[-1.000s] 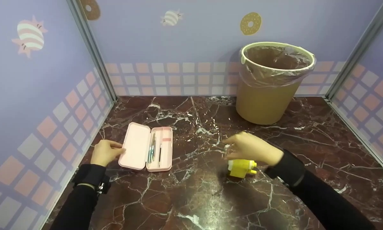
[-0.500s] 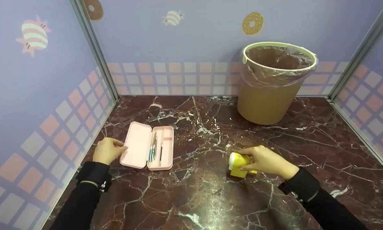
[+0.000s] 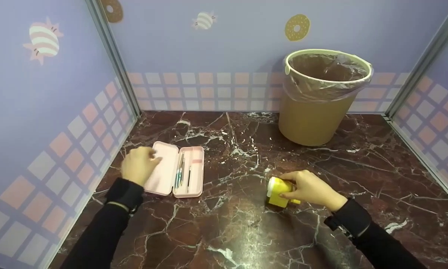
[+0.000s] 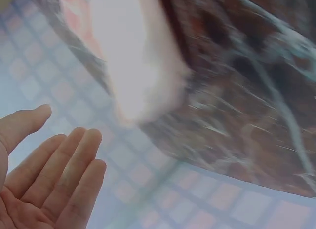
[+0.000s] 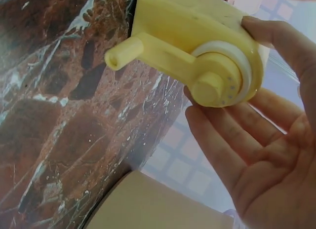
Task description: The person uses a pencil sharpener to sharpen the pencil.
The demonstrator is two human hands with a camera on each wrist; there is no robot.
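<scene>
My right hand (image 3: pixel 310 188) grips a yellow crank pencil sharpener (image 3: pixel 277 201) that stands on the marble-patterned table. Thumb and fingers lie on opposite sides of its body. In the right wrist view its crank handle (image 5: pixel 123 52) sticks out from a round, white-ringed end. Over on the left, a pink pencil case (image 3: pixel 198 179) lies unfolded, with several slim pencil-like sticks (image 3: pixel 179 175) in its tray. My left hand (image 3: pixel 138 166) overlaps the case's lid (image 3: pixel 164 179) in the head view. Nothing is in its grasp; the left wrist view shows its fingers (image 4: pixel 74 165) extended, thumb apart.
A tan waste bin (image 3: pixel 310 119) with a clear plastic liner stands at the back right. Small pale crumbs (image 3: pixel 253 149) are scattered over the table between case and bin. Patterned panels (image 3: pixel 224 37) wall in the back and both sides.
My right hand came down to the sharpener from above and took hold of it, turning it slightly. My left hand left the lid's outer edge and moved right, over the lid.
</scene>
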